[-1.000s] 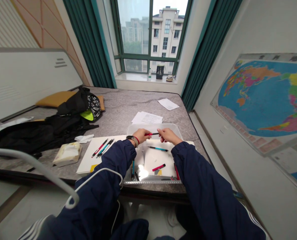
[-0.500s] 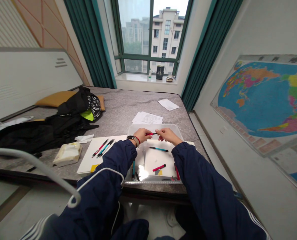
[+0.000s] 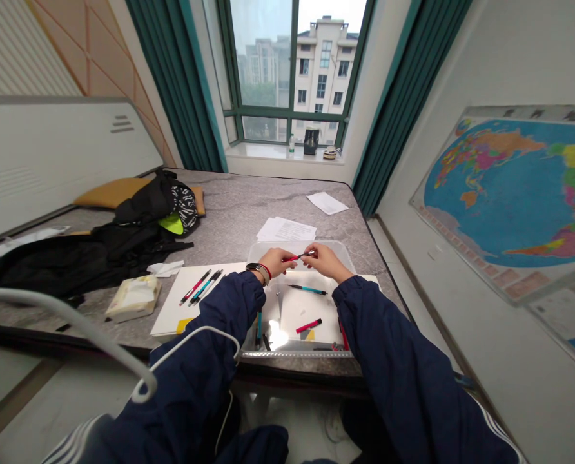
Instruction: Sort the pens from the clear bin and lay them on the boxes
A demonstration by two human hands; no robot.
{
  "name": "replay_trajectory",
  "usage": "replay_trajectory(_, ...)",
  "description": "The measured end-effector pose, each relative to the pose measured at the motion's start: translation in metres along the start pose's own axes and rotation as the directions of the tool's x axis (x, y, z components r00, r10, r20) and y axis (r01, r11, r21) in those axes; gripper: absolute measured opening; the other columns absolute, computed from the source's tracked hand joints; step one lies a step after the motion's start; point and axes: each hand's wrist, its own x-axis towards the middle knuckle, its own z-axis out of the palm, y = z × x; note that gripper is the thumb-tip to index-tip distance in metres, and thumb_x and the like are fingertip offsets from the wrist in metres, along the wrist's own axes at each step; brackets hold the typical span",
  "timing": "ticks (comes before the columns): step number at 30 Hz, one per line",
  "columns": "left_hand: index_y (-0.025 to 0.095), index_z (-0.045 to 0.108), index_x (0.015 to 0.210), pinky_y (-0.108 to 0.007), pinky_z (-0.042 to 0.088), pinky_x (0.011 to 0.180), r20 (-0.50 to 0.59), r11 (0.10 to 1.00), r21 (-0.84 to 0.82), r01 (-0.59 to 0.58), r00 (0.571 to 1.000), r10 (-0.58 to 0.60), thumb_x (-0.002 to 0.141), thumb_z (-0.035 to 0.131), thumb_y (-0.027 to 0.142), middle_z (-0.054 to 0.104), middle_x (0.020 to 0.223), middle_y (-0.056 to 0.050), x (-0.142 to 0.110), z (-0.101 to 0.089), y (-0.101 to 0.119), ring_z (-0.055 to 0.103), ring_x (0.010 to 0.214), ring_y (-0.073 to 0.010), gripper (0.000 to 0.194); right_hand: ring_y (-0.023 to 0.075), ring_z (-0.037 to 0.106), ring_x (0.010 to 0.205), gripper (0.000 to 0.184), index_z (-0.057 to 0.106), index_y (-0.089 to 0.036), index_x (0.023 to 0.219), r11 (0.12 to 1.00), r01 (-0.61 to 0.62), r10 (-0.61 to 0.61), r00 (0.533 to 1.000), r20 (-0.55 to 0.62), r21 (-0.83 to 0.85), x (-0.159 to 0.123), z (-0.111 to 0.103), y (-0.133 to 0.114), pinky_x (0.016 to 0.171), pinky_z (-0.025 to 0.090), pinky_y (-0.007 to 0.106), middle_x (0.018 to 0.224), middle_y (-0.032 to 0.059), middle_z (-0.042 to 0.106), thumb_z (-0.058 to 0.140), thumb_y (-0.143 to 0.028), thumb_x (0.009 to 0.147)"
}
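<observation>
Left fingers [image 3: 286, 265] and right fingers [image 3: 309, 261], closer together now, pinch my red-black pen [image 3: 292, 258], long axis crosswise, black end rightward.

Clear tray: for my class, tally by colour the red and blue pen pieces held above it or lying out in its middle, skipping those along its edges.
Red: 2 (a held red piece in the left hand; a loose red piece)
Blue: 1 (a blue piece, partly black)
Total: 3
</observation>
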Motion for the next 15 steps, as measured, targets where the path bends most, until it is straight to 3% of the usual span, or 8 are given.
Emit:
replay_trajectory(2, 0.016, 0.077, 0.089, -0.021, 0.048, 0.06, 0.007, 1.0, -0.024, -0.004, 1.0, 0.004, 0.082, 0.064, 0.028, 0.072, 0.071, -0.002, -0.0004, 0.0002, 0.0018, 0.065, 0.056, -0.0124, 0.02, 0.0137, 0.068, 0.062, 0.024, 0.062, -0.015, 0.081, 0.999, 0.003, -0.003, 1.0, 0.011, -0.039, -0.0003, -0.0011, -0.0018, 0.06, 0.048, 0.021, 0.069, 0.0052, 0.071, 0.064, -0.038, 0.087)
replay_trajectory(6, 0.015, 0.077, 0.088, -0.022, 0.05, 0.062, 0.013, 0.999, -0.053, -0.003, 1.0, 0.004, 0.081, 0.066, 0.029, 0.072, 0.069, -0.002, 0.0001, 0.002, 0.0021, 0.066, 0.057, -0.0128, 0.018, 0.0124, 0.062, 0.051, 0.051, 0.059, -0.016, 0.062, 0.988, -0.031, 0.038, 0.998, 0.045, -0.153, -0.0008, -0.0033, -0.0031, 0.056, 0.045, 0.022, 0.054, 0.0048, 0.065, 0.046, -0.052, 0.095)
replay_trajectory(11, 0.014, 0.074, 0.091, -0.022, 0.051, 0.061, 0.014, 0.99, -0.144, 0.001, 1.0, 0.001, 0.082, 0.064, 0.031, 0.073, 0.077, -0.004, 0.0017, 0.0046, -0.0028, 0.068, 0.06, -0.0128, 0.021, 0.0123, 0.065, 0.058, 0.024, 0.059, -0.016, 0.088, 0.999, -0.012, 0.013, 1.0, -0.022, 0.041, -0.0024, -0.0015, -0.0088, 0.054, 0.047, 0.02, 0.067, 0.0027, 0.07, 0.064, -0.039, 0.086)
replay_trajectory(15, 0.014, 0.075, 0.087, -0.022, 0.05, 0.063, 0.026, 0.991, -0.131, 0.023, 0.999, -0.02, 0.079, 0.068, 0.034, 0.072, 0.072, -0.004, 0.002, 0.0039, -0.0041, 0.069, 0.065, -0.0152, 0.023, 0.0129, 0.066, 0.06, 0.022, 0.058, -0.016, 0.079, 0.995, 0.009, -0.01, 1.0, 0.013, 0.1, -0.0036, -0.001, -0.0103, 0.055, 0.049, 0.02, 0.067, 0.0049, 0.07, 0.064, -0.036, 0.086)
